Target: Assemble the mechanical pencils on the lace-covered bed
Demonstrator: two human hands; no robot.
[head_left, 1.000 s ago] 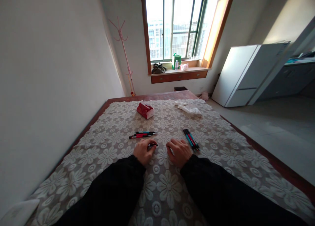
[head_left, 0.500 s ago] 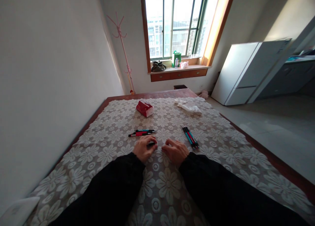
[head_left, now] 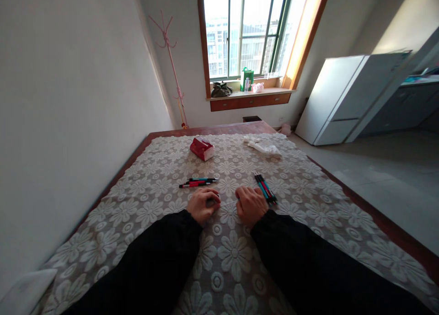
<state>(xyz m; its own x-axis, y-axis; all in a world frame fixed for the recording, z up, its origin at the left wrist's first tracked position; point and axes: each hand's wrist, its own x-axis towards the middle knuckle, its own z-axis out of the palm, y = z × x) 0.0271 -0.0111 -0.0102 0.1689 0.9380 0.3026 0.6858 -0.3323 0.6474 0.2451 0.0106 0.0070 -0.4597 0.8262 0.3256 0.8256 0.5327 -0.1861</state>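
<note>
My left hand [head_left: 203, 204] is closed in a pinch on a dark pen, mostly hidden by the fingers. A thin pale rod [head_left: 229, 202], like a pen refill, spans the gap between my hands. At its other end my right hand [head_left: 251, 205] is closed, with its fingers curled around that end. Just beyond my left hand lie several pens [head_left: 199, 182], teal, red and black, roughly side by side. To the right of my right hand, another bunch of teal, red and black pens [head_left: 265, 188] lies slanted on the cloth.
A floral lace tablecloth [head_left: 235, 251] covers the wooden table. Farther back are a red tissue pack [head_left: 202, 149] and a crumpled white plastic bag [head_left: 264, 147]. A white object [head_left: 27, 290] sits at the near left corner. A wall borders the table's left side.
My right hand has moved to the right and slightly away from me, widening the gap. More of the pale rod now shows between my hands. My left hand has stayed nearly in place.
</note>
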